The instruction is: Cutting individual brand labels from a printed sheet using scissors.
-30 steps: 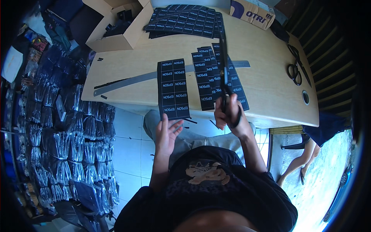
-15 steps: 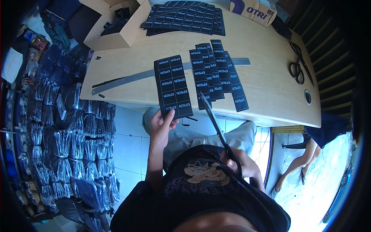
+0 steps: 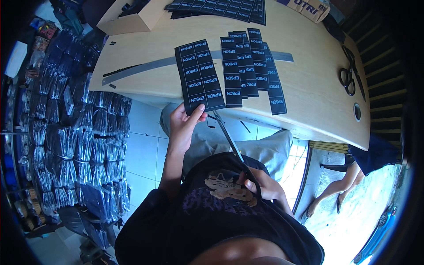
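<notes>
My left hand [image 3: 187, 120] pinches the lower edge of a black label sheet [image 3: 198, 76], two columns wide and printed with white lettering. In my right hand [image 3: 261, 183] is a pair of scissors [image 3: 230, 140], fingers round the handles. The scissor tips reach up to the sheet's lower right corner; whether they touch it I cannot tell. Beside the sheet, on the table, lie several narrow black label strips [image 3: 231, 73], overlapping one another. A long metal ruler [image 3: 145, 67] runs beneath the sheet and the strips.
Larger black label sheets [image 3: 221, 9] are stacked at the table's far edge, beside an open cardboard box [image 3: 132, 20]. Black-handled scissors [image 3: 347, 81] lie at the right, near a round hole [image 3: 357, 112]. Plastic-wrapped bundles [image 3: 70, 145] fill the left side. Another person's legs [image 3: 335, 190] show at the right.
The scissors have moved left and down from the strips to the held sheet's lower corner. My left hand keeps its grip on the sheet. The whole view has shifted, with the table now higher.
</notes>
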`<state>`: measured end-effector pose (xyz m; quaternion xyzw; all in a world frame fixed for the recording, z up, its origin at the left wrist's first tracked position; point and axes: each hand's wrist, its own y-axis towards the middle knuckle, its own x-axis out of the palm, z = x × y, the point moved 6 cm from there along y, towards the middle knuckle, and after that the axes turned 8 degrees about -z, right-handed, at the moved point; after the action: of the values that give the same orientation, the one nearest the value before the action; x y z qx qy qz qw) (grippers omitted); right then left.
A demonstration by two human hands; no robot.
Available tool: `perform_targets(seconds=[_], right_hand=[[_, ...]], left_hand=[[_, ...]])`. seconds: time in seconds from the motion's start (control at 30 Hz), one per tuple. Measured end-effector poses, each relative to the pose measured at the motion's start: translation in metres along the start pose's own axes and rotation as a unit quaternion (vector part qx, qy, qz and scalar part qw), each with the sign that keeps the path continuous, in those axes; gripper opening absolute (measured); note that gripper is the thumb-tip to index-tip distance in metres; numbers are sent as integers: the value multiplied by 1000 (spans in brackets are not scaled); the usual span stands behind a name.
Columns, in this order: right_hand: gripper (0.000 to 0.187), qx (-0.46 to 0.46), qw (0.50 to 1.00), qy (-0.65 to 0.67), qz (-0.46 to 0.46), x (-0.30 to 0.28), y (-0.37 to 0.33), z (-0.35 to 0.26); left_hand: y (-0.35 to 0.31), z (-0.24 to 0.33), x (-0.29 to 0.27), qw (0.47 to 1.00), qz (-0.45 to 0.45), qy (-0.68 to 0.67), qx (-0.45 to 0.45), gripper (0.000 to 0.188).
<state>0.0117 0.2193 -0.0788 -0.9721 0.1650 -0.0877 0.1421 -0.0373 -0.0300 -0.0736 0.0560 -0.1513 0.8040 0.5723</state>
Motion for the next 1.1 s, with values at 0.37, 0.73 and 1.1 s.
perform_targets(seconds=[0.37,0.73,1.1], right_hand=[[72,-2,999,31,38,1,36,-22],[74,-16,994,101,41,7,46,-19],[73,-12,991,132,32,10,47,-15]], left_hand=[[-2,0,8,1000,-1,-5,11,11],[-6,-5,12,1000,4,-16,-2,13],[-5,-8,14,1000,-11,-18,4,12]])
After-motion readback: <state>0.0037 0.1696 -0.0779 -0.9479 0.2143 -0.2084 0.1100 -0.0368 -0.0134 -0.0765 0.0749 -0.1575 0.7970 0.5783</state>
